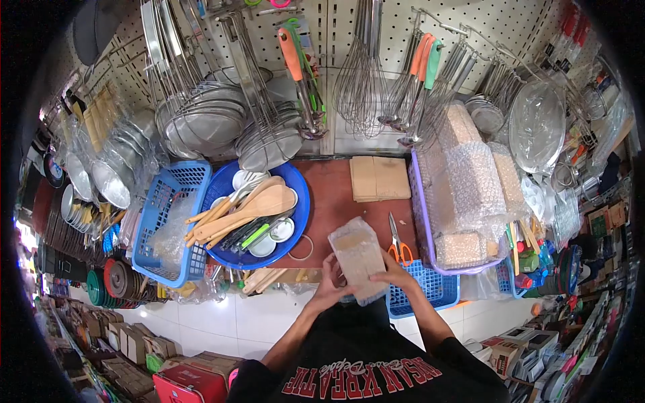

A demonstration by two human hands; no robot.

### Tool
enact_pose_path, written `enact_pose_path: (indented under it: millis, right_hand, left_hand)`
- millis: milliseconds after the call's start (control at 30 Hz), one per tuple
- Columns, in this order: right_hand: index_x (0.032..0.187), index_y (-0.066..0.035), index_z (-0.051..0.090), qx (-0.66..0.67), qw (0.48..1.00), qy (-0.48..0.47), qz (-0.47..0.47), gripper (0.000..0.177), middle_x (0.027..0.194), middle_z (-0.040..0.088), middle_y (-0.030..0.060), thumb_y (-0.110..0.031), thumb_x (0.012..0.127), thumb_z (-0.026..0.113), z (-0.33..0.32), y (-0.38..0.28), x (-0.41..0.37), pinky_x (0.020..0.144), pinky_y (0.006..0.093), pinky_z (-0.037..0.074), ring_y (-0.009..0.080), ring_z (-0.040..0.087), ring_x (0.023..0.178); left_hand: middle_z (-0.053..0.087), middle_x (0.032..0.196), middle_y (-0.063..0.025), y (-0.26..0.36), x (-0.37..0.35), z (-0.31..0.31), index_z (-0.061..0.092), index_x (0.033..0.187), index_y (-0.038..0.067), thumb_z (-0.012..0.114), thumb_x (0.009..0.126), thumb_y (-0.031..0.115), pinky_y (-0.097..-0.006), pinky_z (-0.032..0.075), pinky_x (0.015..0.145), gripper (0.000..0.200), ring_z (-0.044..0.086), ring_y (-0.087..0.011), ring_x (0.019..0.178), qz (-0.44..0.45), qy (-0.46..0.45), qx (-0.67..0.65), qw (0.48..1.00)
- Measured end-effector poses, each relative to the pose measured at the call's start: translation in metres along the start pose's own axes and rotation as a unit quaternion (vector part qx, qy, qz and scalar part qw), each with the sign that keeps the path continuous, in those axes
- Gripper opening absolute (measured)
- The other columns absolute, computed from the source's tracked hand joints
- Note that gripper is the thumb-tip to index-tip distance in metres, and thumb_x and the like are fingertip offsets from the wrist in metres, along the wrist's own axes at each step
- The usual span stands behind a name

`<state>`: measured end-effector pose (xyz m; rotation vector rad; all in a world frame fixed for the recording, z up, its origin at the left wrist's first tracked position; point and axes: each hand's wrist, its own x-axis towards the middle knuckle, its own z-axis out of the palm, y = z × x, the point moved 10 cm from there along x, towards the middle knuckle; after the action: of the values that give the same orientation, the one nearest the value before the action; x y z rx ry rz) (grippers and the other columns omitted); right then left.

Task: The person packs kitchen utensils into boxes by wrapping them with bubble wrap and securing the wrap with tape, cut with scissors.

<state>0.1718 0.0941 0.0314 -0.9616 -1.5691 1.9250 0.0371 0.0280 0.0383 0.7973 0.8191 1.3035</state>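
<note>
A bubble-wrapped cardboard box (359,258) is held in front of my body, just over the near edge of the red-brown table (326,201). My left hand (330,285) grips its left side near the bottom. On the lower right side, my right hand (395,274) is closed around it too. Just beyond the right hand lie scissors (398,245) with orange handles. A stack of flat brown cardboard pieces (379,178) rests at the back of the table.
Left, a blue basin (301,185) holds wooden spatulas (259,205) beside a blue basket (143,235). Right, a purple basket (422,221) is piled with bubble-wrapped boxes (477,181); a smaller blue basket (433,285) sits nearer. Whisks (363,94) and strainers (205,114) hang behind.
</note>
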Motion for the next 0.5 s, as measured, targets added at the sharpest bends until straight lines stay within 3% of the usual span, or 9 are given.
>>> enact_pose_path:
  millis: [33, 67, 100, 233, 500]
  right_hand:
    - [0.148, -0.002, 0.035, 0.020, 1.000, 0.000, 0.011, 0.104, 0.142, 0.047, 0.0113, -0.025, 0.063, 0.090, 0.011, -0.028, -0.014, 0.113, 0.0381, 0.031, 0.0233, 0.040, 0.135]
    - [0.148, -0.002, 0.035, 0.007, 1.000, -0.020, -0.001, 0.105, 0.142, 0.046, 0.0111, -0.025, 0.062, 0.091, 0.020, -0.045, -0.025, 0.113, 0.0378, 0.031, 0.0228, 0.040, 0.135]
    - [0.148, -0.002, 0.034, -0.005, 0.999, -0.041, -0.013, 0.106, 0.142, 0.046, 0.0109, -0.026, 0.062, 0.091, 0.027, -0.057, -0.034, 0.113, 0.0376, 0.030, 0.0223, 0.040, 0.135]
    - [0.149, -0.002, 0.033, -0.023, 0.997, -0.064, -0.042, 0.113, 0.141, 0.047, 0.0119, -0.030, 0.058, 0.093, 0.049, -0.097, -0.058, 0.113, 0.0369, 0.030, 0.0219, 0.041, 0.134]
    - [0.149, 0.000, 0.034, -0.109, 0.989, -0.063, -0.071, 0.118, 0.143, 0.045, 0.0184, -0.034, 0.054, 0.094, 0.055, -0.117, -0.071, 0.113, 0.0392, 0.029, 0.0281, 0.042, 0.135]
  left_hand:
    - [0.035, 0.149, -0.0133, 0.006, -0.009, 0.007, 0.016, 0.149, 0.011, 0.085, 0.074, 0.008, -0.0427, 0.031, 0.115, 0.102, 0.035, -0.0261, 0.140, 0.004, -0.019, 0.019, 1.000]
    - [0.035, 0.150, -0.0134, 0.013, -0.017, 0.014, 0.016, 0.151, 0.010, 0.086, 0.073, 0.007, -0.0427, 0.031, 0.116, 0.105, 0.034, -0.0258, 0.141, 0.008, -0.038, 0.038, 0.999]
    - [0.033, 0.153, -0.0117, 0.012, -0.027, 0.020, 0.020, 0.153, 0.008, 0.090, 0.067, 0.006, -0.0423, 0.030, 0.116, 0.111, 0.035, -0.0232, 0.141, -0.058, -0.045, 0.039, 0.997]
    - [0.041, 0.147, -0.0092, 0.041, -0.049, 0.042, 0.027, 0.150, 0.002, 0.096, 0.059, 0.009, -0.0401, 0.030, 0.116, 0.114, 0.039, -0.0207, 0.137, -0.067, -0.115, 0.062, 0.989]
    - [0.050, 0.140, -0.0097, 0.053, -0.063, 0.048, 0.036, 0.145, 0.001, 0.101, 0.051, 0.022, -0.0396, 0.035, 0.111, 0.117, 0.046, -0.0209, 0.131, -0.091, -0.103, 0.078, 0.987]
